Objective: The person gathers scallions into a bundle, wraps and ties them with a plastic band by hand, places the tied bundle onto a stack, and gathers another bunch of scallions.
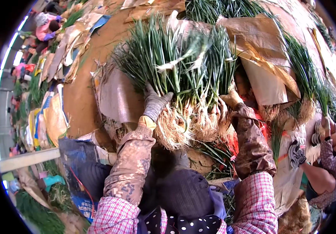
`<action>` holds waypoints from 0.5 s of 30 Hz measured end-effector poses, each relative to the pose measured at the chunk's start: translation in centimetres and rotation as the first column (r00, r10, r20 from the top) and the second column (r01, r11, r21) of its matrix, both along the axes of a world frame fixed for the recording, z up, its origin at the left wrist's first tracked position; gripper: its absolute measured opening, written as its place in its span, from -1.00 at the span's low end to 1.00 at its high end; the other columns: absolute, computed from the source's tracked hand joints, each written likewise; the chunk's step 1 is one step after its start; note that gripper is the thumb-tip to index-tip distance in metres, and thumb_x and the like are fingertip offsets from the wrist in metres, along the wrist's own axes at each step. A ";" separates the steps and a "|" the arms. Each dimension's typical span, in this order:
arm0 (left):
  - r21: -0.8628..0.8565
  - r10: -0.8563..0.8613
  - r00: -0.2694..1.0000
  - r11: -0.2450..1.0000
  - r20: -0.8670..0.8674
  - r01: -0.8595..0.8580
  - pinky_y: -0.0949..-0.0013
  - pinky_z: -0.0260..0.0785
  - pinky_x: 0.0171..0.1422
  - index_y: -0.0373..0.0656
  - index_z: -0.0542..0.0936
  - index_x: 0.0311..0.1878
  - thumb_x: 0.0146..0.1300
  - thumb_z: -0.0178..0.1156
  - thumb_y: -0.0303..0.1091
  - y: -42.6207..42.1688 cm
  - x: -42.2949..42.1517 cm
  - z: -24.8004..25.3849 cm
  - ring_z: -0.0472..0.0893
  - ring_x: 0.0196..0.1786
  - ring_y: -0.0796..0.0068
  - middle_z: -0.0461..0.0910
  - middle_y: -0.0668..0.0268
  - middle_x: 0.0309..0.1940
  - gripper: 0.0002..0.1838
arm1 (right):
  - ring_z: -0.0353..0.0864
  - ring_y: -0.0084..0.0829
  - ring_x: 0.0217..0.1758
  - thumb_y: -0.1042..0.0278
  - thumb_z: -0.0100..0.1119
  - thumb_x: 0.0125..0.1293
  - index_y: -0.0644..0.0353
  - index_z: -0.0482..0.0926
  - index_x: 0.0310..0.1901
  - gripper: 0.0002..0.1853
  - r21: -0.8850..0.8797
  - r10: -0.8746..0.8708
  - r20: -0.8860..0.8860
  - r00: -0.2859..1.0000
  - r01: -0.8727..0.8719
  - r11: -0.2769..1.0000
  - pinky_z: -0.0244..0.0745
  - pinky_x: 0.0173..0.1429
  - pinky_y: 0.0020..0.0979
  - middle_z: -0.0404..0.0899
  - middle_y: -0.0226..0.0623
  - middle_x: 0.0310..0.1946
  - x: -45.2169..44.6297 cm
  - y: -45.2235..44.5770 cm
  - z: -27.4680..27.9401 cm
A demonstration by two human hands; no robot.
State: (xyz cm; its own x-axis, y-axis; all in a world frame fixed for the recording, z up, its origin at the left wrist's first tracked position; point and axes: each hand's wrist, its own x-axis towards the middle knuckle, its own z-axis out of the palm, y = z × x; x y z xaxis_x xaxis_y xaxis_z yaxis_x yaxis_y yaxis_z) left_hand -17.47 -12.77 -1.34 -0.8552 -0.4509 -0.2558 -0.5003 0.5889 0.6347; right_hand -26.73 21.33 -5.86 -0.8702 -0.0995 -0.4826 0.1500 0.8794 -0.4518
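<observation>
In front of me are bunches of green onions [183,74], with long dark green leaves above and shaggy, pale roots [173,128] below. My left hand [157,103], in a grey glove, is closed on the stems at the left side, its thumb lying across them. At the right side, my right hand [231,99], in a yellowish glove, is closed round stems, with its fingertips partly hidden. A few pale, bent stalks [183,60] lie crosswise or loose over the leaves. Brown camouflage sleeve covers reach to both wrists.
A folded brown sack [259,50] lies right of the bunches. More green onions [302,66] stretch along the right. Another person's legs [320,171] are at the right edge. Dark blue plastic [78,167] lies left, and several people work at the far left.
</observation>
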 end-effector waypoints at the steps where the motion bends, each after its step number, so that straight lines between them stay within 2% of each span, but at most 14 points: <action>1: 0.011 -0.007 1.000 1.000 -0.029 0.007 0.22 -0.06 0.52 -0.20 -0.25 0.46 -0.24 0.51 0.11 -0.2 0.0 -0.4 -0.04 0.48 -0.03 -0.14 -0.12 0.45 0.38 | 0.51 -0.40 -0.36 0.46 0.10 0.18 0.28 0.44 -0.06 -0.72 -0.042 0.000 0.005 1.000 0.000 0.999 0.41 -0.26 -0.43 0.52 -0.25 -0.34 -0.1 -0.3 -0.5; 2: -0.012 -0.007 1.000 1.000 -0.001 0.007 0.24 -0.04 0.52 -0.21 -0.25 0.46 -0.26 0.52 0.08 -0.4 -0.2 -0.5 -0.02 0.48 -0.02 -0.14 -0.10 0.45 0.39 | 0.51 -0.37 -0.32 0.46 0.07 0.20 0.29 0.41 -0.03 -0.71 -0.095 -0.003 0.020 1.000 0.004 0.995 0.42 -0.22 -0.42 0.51 -0.22 -0.30 -0.2 -0.6 -0.8; 4: 0.054 0.002 1.000 0.999 -0.022 -0.001 0.27 -0.03 0.51 -0.18 -0.25 0.47 -0.26 0.54 0.02 -0.4 0.3 0.9 0.00 0.47 -0.02 -0.12 -0.09 0.45 0.38 | 0.51 -0.31 -0.25 0.46 0.03 0.24 0.29 0.35 0.04 -0.67 -0.231 -0.020 0.066 0.998 0.035 0.972 0.43 -0.14 -0.40 0.50 -0.17 -0.23 -0.4 -1.3 -1.4; 5: 0.154 0.058 0.998 0.986 0.038 -0.063 0.29 -0.01 0.51 -0.12 -0.25 0.48 -0.25 0.55 -0.07 -0.1 0.7 2.3 0.01 0.47 0.00 -0.11 -0.09 0.45 0.37 | 0.51 -0.29 -0.22 0.46 0.00 0.26 0.30 0.32 0.08 -0.65 -0.321 -0.037 0.113 0.993 0.071 0.945 0.43 -0.10 -0.39 0.49 -0.15 -0.19 -0.4 -1.5 -1.6; 6: 0.139 0.048 0.998 0.989 -0.045 -0.041 0.29 0.05 0.49 -0.07 -0.27 0.48 -0.25 0.56 -0.13 -1.1 1.0 0.3 0.05 0.46 0.04 -0.02 -0.08 0.43 0.37 | 0.51 -0.26 -0.18 0.46 -0.02 0.28 0.30 0.29 0.11 -0.63 -0.410 -0.052 0.162 0.985 0.115 0.905 0.43 -0.06 -0.38 0.48 -0.13 -0.15 0.0 -1.8 -1.8; 7: 0.157 0.088 0.996 0.984 -0.008 -0.086 0.31 0.11 0.44 -0.11 -0.23 0.48 -0.25 0.57 -0.21 -1.4 1.0 -0.6 0.15 0.41 0.09 0.08 -0.07 0.39 0.34 | 0.51 -0.23 -0.15 0.46 -0.05 0.30 0.31 0.27 0.15 -0.61 -0.492 -0.071 0.214 0.974 0.170 0.854 0.44 -0.02 -0.37 0.48 -0.10 -0.11 0.7 -2.2 -2.0; 8: 0.174 0.125 0.992 0.976 0.034 -0.129 0.34 0.17 0.40 -0.15 -0.19 0.48 -0.24 0.57 -0.28 -1.6 1.2 -0.9 0.25 0.36 0.13 0.19 -0.06 0.35 0.31 | 0.51 -0.21 -0.11 0.46 -0.07 0.32 0.31 0.24 0.19 -0.60 -0.580 -0.099 0.309 0.946 0.270 0.769 0.44 0.02 -0.36 0.47 -0.08 -0.08 1.2 -2.6 -2.3; 9: 0.223 0.190 0.982 0.956 0.017 -0.189 0.36 0.30 0.29 -0.17 -0.10 0.47 -0.23 0.54 -0.43 -1.6 1.9 -0.6 0.41 0.23 0.19 0.36 0.01 0.23 0.23 | 0.51 -0.18 -0.07 0.46 -0.10 0.34 0.31 0.21 0.22 -0.58 -0.652 -0.128 0.438 0.890 0.412 0.636 0.45 0.06 -0.35 0.46 -0.05 -0.04 2.2 -3.3 -2.1; 10: 0.432 0.151 0.976 0.899 -0.156 -0.069 0.37 0.42 0.16 -0.22 0.05 0.42 -0.21 0.50 -0.54 -1.4 3.7 2.9 0.51 0.09 0.27 0.48 0.11 0.10 0.10 | 0.51 -0.15 -0.04 0.47 -0.12 0.36 0.32 0.18 0.26 -0.56 -0.678 -0.139 0.560 0.817 0.548 0.490 0.45 0.09 -0.34 0.45 -0.03 0.00 3.4 -4.4 -0.7; 11: 0.604 0.188 0.951 0.797 -0.246 -0.002 0.36 0.45 0.11 -0.25 0.11 0.38 -0.21 0.49 -0.58 -2.2 4.4 2.9 0.52 0.05 0.30 0.49 0.15 0.07 0.04 | 0.50 -0.05 0.04 0.43 -0.13 0.39 0.37 0.03 0.30 -0.50 -0.562 -0.168 0.770 0.616 0.778 0.279 0.47 0.14 -0.30 0.35 0.17 0.10 4.2 -5.2 0.8; 12: 0.742 0.243 0.915 0.665 -0.322 0.084 0.35 0.48 0.07 -0.29 0.18 0.34 -0.21 0.48 -0.61 -3.3 4.9 2.8 0.53 0.02 0.33 0.51 0.18 0.04 -0.02 | 0.48 0.00 0.08 0.29 -0.17 0.40 0.37 -0.05 0.32 -0.44 -0.615 -0.102 0.731 0.675 0.716 0.332 0.47 0.16 -0.24 0.32 0.27 0.11 4.9 -5.8 1.7; 13: 0.783 0.277 0.938 0.622 -0.208 -0.010 0.35 0.51 0.00 -0.31 0.24 0.30 -0.18 0.45 -0.65 -4.3 4.9 4.1 0.55 -0.03 0.36 0.51 0.21 0.04 -0.11 | 0.45 0.05 0.12 0.15 -0.21 0.41 0.37 -0.12 0.34 -0.37 -0.685 -0.013 0.630 0.777 0.563 0.461 0.47 0.17 -0.19 0.28 0.37 0.12 5.5 -6.1 2.3; 14: 0.755 0.250 0.871 0.628 -0.422 0.186 0.38 0.52 0.01 -0.32 0.22 0.31 -0.15 0.46 -0.60 -4.7 5.7 5.2 0.57 -0.03 0.36 0.51 0.20 0.04 -0.11 | 0.43 0.11 0.16 0.01 -0.25 0.42 0.38 -0.20 0.35 -0.29 -0.726 0.063 0.536 0.842 0.422 0.543 0.47 0.18 -0.13 0.24 0.47 0.14 5.7 -6.5 2.9; 15: 0.727 0.253 0.860 0.663 -0.443 0.180 0.38 0.52 0.02 -0.31 0.21 0.32 -0.13 0.46 -0.56 -5.6 5.3 5.2 0.57 -0.02 0.35 0.50 0.20 0.05 -0.10 | 0.40 0.16 0.20 -0.13 -0.29 0.43 0.38 -0.27 0.37 -0.20 -0.744 0.097 0.482 0.871 0.348 0.570 0.47 0.20 -0.07 0.20 0.56 0.15 5.6 -7.0 3.3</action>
